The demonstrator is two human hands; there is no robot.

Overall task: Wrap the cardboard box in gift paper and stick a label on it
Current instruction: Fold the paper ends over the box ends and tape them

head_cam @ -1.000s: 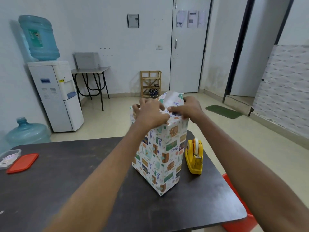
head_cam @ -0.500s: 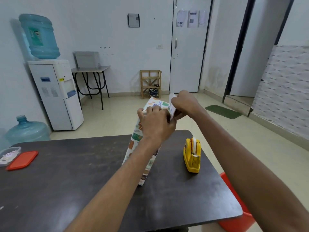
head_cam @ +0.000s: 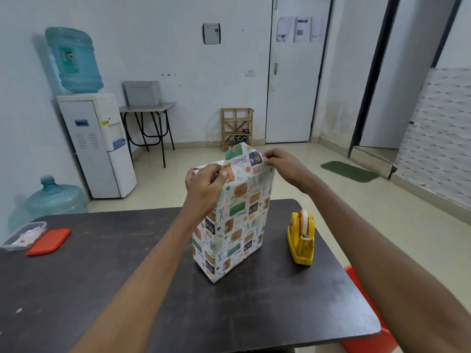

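Dark counter (head_cam: 127, 289) is carrying the box (head_cam: 237, 225) upright; my left hand (head_cam: 204, 184) and right hand (head_cam: 283, 165) are pinching its top paper flap (head_cam: 242, 156), folding it down; next probably needs tape (head_cam: 303, 224).

The dark table (head_cam: 127, 289) bears the wrapped box (head_cam: 234, 225), yellow tape dispenser (head_cam: 302, 238), red lid (head_cam: 48, 241) and clear tub (head_cam: 24, 235).

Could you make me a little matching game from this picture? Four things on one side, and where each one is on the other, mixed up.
Things:
1. wrapped box
2. yellow tape dispenser
3. red lid
4. green mat

Places:
A. on the floor, beyond the table
B. flat on the table, far left
C. upright on the table, top paper pinched by left hand and right hand
D. on the table, right of the box

Pairs: 1-C, 2-D, 3-B, 4-A
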